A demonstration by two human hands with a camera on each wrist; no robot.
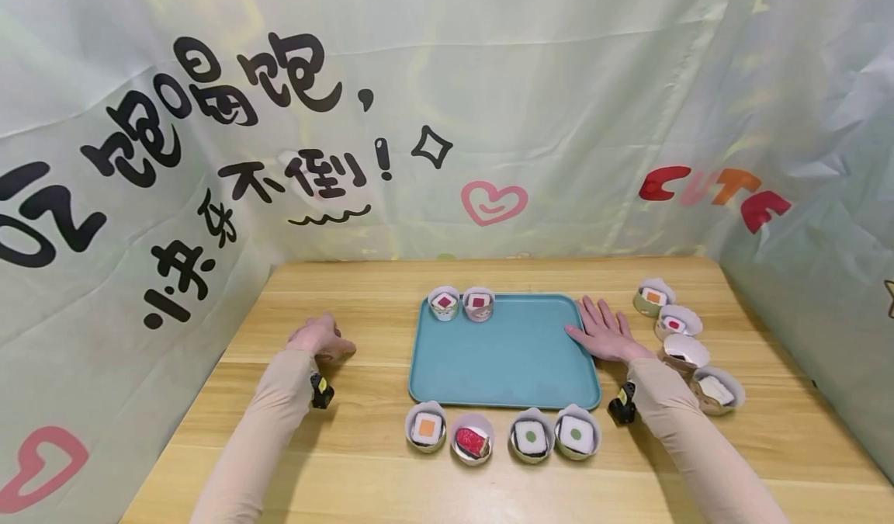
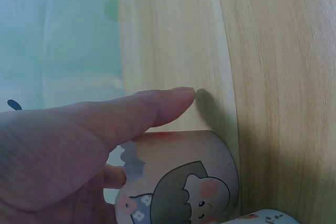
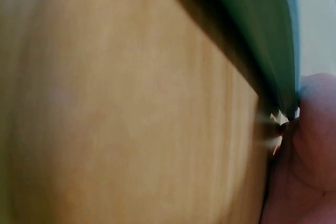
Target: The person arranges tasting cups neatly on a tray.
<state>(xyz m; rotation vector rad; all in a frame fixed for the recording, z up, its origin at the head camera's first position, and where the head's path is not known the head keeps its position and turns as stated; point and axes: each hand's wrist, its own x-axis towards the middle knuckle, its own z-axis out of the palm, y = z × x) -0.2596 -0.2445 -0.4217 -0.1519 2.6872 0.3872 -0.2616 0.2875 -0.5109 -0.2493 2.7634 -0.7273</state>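
Note:
My left hand (image 1: 321, 336) is low over the left side of the table, its thumb (image 2: 173, 100) straight and pointing inward. Beside that thumb, in the left wrist view, is a paper cup (image 2: 184, 182) with a cartoon face; a fingertip shows near its scalloped rim. Whether the fingers touch the cup is hidden, and the head view does not show it. My right hand (image 1: 606, 334) lies spread at the right edge of a blue tray (image 1: 503, 353), thumb over the rim. The tray edge (image 3: 262, 40) meets that hand in the right wrist view.
Two cups with sushi-like pieces, one a cup (image 1: 444, 303), stand in the tray's far left corner. Several more cups, including one cup (image 1: 426, 428), line its near side. Others, such as a cup (image 1: 717, 390), stand at the right. A printed cloth (image 1: 559, 120) hangs behind.

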